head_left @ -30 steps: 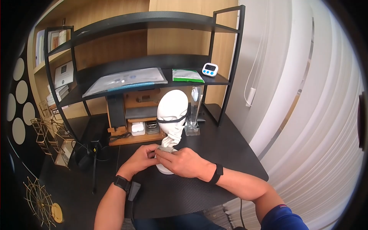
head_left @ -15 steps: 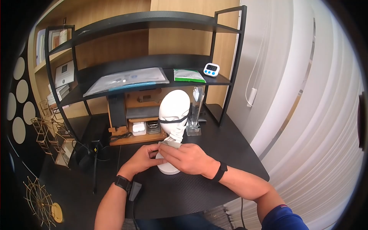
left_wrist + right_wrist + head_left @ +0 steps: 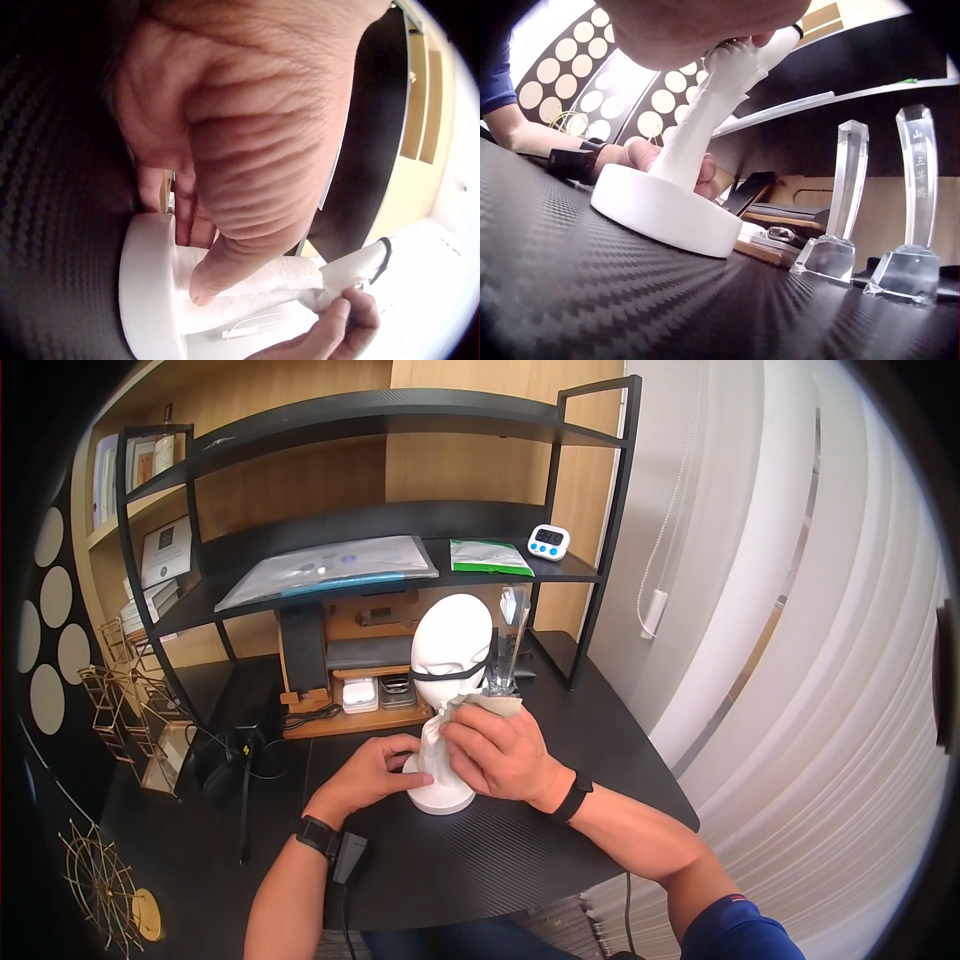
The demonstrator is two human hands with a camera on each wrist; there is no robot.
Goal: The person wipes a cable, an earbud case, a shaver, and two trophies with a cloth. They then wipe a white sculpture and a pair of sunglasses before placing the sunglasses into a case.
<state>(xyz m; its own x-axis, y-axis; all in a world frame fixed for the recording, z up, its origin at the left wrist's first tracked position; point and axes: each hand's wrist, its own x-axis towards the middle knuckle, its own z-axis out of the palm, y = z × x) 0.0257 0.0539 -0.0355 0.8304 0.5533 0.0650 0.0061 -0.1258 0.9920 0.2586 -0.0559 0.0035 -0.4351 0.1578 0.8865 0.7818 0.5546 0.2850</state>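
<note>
A white head sculpture [image 3: 452, 632] with a black band across it stands upright on its round base [image 3: 440, 801]. Fingers and thumb of my left hand [image 3: 366, 776] go round the lower stem, just above the base; in the left wrist view this thumb [image 3: 204, 285] lies against the white stem [image 3: 251, 289]. Higher up, beside the sculpture's chin, my right hand [image 3: 503, 753] pinches a pale, thin cloth [image 3: 497, 704]. In the right wrist view the right hand [image 3: 697, 34] covers part of the sculpture's upper portion.
Clear crystal trophies [image 3: 919, 180] stand behind the sculpture. A black shelf rack [image 3: 380, 510] holds a plastic folder [image 3: 330, 568], a green-and-white packet [image 3: 490, 557] and a timer [image 3: 548, 542]. Cables and a black device [image 3: 246, 738] lie left, near gold wire ornaments [image 3: 105, 890].
My right hand has risen from the lower stem to beside the chin, carrying the cloth up with it. More of the stem and base shows. My left hand has stayed at the stem.
</note>
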